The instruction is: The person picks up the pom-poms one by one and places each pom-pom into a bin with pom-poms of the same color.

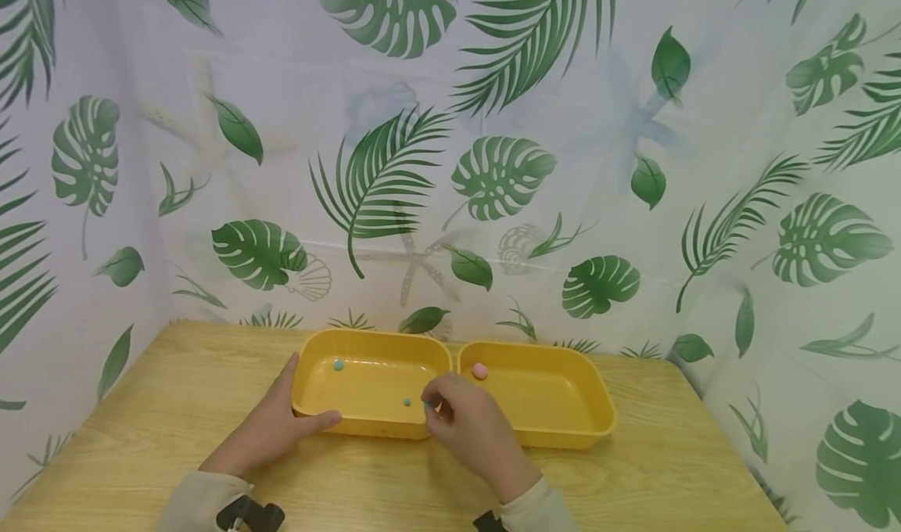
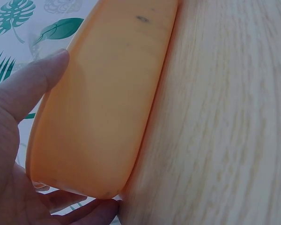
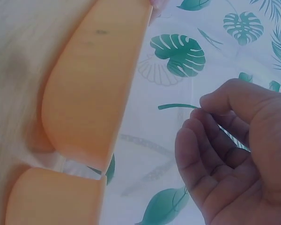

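My left hand (image 1: 271,426) grips the left end of a yellow plastic tray (image 1: 369,426), thumb over the front rim. In the left wrist view, the fingers wrap the end of that tray (image 2: 103,108). Inside it lie a blue ball (image 1: 339,365) near the back left and a smaller blue ball (image 1: 407,401) towards the front right. Above the tray's right end, my right hand (image 1: 479,430) pinches a tiny blue ball (image 1: 427,404) between thumb and forefinger; in the right wrist view the fingertips hide it.
A second yellow tray (image 1: 563,438) stands right beside the first, with a pink ball (image 1: 479,371) in its back left corner. Both sit on a wood-grain table (image 1: 655,469). Leaf-patterned cloth (image 1: 493,282) hangs behind and at both sides.
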Demonstrator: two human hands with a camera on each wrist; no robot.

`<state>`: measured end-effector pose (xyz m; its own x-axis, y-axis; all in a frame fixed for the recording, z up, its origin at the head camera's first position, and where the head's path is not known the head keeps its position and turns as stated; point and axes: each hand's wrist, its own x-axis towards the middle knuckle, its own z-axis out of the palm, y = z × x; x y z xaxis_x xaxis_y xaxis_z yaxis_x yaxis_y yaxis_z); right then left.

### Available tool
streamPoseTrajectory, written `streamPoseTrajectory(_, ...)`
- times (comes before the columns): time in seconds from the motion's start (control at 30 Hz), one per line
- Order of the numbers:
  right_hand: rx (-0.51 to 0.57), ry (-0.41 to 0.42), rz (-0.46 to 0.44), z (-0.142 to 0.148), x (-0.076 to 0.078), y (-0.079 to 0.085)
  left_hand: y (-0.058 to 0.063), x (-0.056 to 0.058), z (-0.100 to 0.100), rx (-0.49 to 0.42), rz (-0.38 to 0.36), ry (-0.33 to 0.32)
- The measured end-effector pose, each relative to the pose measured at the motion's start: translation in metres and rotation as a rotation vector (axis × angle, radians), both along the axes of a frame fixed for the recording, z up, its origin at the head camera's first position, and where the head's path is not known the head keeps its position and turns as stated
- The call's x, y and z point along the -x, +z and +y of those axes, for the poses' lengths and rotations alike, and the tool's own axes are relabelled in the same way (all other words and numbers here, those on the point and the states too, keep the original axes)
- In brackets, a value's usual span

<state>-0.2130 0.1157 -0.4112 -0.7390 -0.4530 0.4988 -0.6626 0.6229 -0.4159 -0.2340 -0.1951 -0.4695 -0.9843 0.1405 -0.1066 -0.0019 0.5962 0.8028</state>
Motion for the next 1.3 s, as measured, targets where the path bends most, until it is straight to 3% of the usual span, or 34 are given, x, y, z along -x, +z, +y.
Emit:
streamPoseTrajectory(0.33, 0.018, -0.062, 0.035, 0.007, 0.003, 0.001, 0.002, -0.001, 0.001, -0.004, -0.008, 0.001)
streamPoseTrajectory(0.63, -0.013, -0.148, -0.05, 0.011, 0.007, 0.004, 0.0, 0.0, 0.0, -0.003, 0.012, -0.001)
streamPoseTrajectory(1.3, 0.0, -0.193, -0.048, 0.018, 0.014, -0.002, -0.002, 0.001, -0.002, -0.037, 0.032, 0.019)
